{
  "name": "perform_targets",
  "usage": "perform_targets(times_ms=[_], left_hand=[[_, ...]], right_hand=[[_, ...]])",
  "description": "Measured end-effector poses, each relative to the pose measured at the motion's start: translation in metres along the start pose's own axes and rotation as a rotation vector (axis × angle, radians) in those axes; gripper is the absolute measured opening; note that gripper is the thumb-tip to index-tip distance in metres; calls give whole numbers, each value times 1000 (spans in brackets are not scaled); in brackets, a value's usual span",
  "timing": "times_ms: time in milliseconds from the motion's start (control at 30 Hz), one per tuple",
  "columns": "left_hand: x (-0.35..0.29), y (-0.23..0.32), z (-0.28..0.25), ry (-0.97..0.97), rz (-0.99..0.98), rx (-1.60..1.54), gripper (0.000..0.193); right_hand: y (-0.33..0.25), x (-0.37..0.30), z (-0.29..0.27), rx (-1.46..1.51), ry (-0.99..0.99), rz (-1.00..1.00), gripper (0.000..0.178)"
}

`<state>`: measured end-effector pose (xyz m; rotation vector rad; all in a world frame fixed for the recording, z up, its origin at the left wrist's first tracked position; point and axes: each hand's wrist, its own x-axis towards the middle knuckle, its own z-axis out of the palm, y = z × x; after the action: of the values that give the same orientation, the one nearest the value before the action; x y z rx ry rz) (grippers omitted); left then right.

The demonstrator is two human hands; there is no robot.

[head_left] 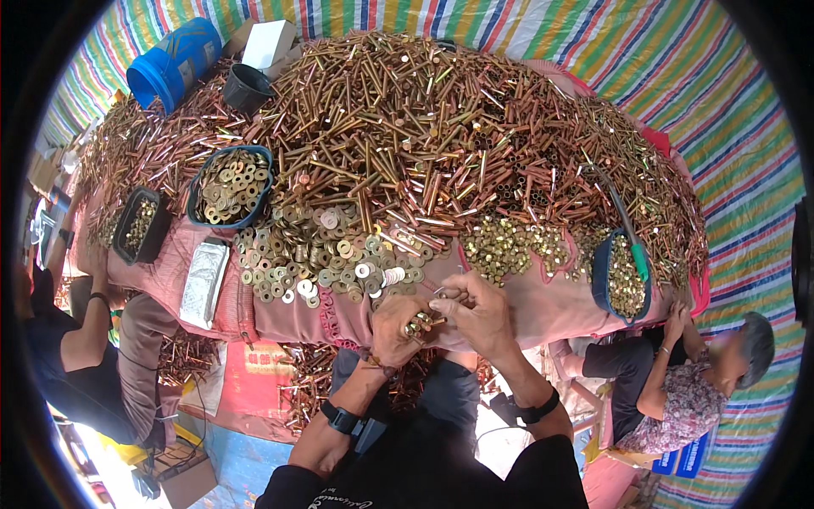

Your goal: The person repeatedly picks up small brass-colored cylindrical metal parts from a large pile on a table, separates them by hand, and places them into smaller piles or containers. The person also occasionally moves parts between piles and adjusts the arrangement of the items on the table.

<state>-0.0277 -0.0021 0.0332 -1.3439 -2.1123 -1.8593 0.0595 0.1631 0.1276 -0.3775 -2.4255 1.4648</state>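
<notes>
My left hand (397, 324) is closed round several brass-coloured nuts (418, 325), held just over the near edge of the cloth-covered table. Close beside it, my right hand (482, 312) has thumb and fingers pinched together; what lies between the fingertips is too small to make out. Beyond my hands spreads a heap of flat round washers (326, 254), with loose nuts (500, 250) to its right. Behind both rises a large mound of copper-coloured metal bolts or sleeves (407, 140).
At the left stand a blue basin (222, 226) of washers, a black tray (151, 248) and a silvery package (203, 282). A blue tub (599, 280) of nuts and a green-handled tool (639, 261) lie right. A blue bucket (191, 55) tips far left. People sit at both sides.
</notes>
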Motion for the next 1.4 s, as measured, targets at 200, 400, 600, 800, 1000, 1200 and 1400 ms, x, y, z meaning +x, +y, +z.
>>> perform_targets(times_ms=[200,400,600,800,1000,1200,1400], left_hand=[[1,-2,2,15,27,41,31],[1,0,2,28,40,42,30],[0,-2,5,8,38,61,30],[-1,-3,4,24,57,65,31],[0,-3,3,-5,49,48,30],[2,-2,4,23,62,85,29],[3,1,4,32,95,69,28]], right_hand=[[-5,1,-1,-171,33,-263,25],[-13,-2,-2,-210,-47,46,23],[-11,0,3,-171,74,-199,24],[-4,-1,2,-175,2,-113,20],[-3,0,3,-81,88,-170,18],[0,0,-1,-17,53,-119,20],[-2,-1,-2,-129,-45,-60,25]])
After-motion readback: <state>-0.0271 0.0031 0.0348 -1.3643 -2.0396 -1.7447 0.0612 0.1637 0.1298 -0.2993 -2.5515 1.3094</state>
